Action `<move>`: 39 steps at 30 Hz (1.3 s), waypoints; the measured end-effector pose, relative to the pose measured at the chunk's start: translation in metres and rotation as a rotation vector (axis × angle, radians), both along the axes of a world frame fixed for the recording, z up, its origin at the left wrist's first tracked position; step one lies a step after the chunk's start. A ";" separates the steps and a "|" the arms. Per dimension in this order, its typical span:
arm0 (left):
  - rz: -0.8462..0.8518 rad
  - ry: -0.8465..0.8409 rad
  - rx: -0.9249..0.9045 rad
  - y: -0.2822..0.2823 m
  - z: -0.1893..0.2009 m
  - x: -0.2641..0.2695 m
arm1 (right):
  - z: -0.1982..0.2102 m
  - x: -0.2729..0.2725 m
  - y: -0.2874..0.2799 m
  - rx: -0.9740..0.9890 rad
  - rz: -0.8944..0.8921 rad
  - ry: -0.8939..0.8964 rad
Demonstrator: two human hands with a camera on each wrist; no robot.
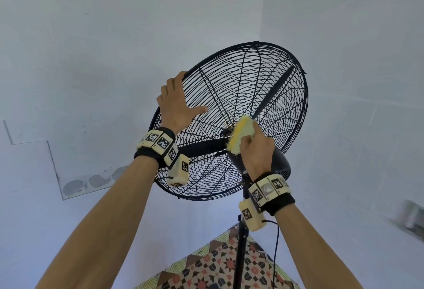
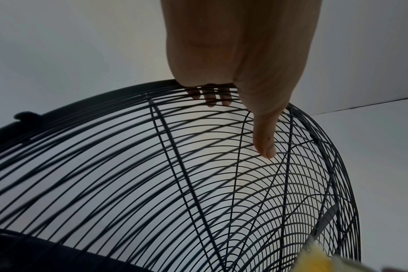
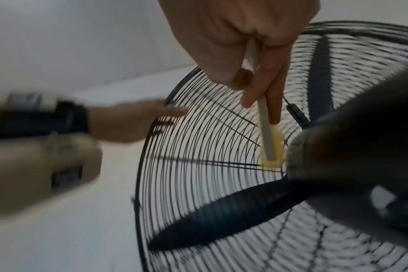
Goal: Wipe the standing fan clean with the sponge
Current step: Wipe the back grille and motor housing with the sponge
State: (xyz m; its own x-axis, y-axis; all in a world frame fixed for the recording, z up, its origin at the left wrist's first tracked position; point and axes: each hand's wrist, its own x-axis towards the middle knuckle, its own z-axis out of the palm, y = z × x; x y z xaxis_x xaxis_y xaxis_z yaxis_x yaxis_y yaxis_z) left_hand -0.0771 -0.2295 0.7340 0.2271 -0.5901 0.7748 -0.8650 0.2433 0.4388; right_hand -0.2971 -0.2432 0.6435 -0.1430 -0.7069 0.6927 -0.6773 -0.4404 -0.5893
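The black standing fan is seen from behind, its wire cage tilted upward. My left hand grips the cage's upper left rim. Its fingers curl over the edge and show through the wires, and the thumb lies along the back grille. My right hand pinches a yellow and pale green sponge and holds it against the back grille beside the motor housing. In the right wrist view the sponge touches the wires near the hub, above a dark blade.
The fan's pole runs down to a patterned mat, with a black cord hanging beside it. Pale walls meet in a corner behind the fan. A blurred grey object sits at the right wall.
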 end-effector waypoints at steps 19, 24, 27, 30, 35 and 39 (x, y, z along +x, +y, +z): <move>0.020 -0.010 -0.027 -0.003 -0.003 0.003 | -0.017 0.006 0.006 -0.177 0.048 -0.407; 0.015 -0.010 -0.027 -0.003 -0.004 0.003 | -0.028 0.015 0.007 -0.054 0.019 0.036; 0.021 -0.007 -0.026 -0.004 -0.003 0.002 | -0.018 0.021 0.002 -0.085 0.045 0.128; 0.016 -0.004 -0.037 -0.006 -0.005 0.003 | -0.005 0.020 0.009 -0.246 0.137 0.124; 0.003 -0.009 -0.039 -0.005 -0.005 0.004 | -0.008 0.012 0.013 -0.175 0.013 0.154; 0.014 0.004 -0.031 -0.003 -0.004 0.002 | -0.005 0.017 0.011 -0.139 0.013 0.217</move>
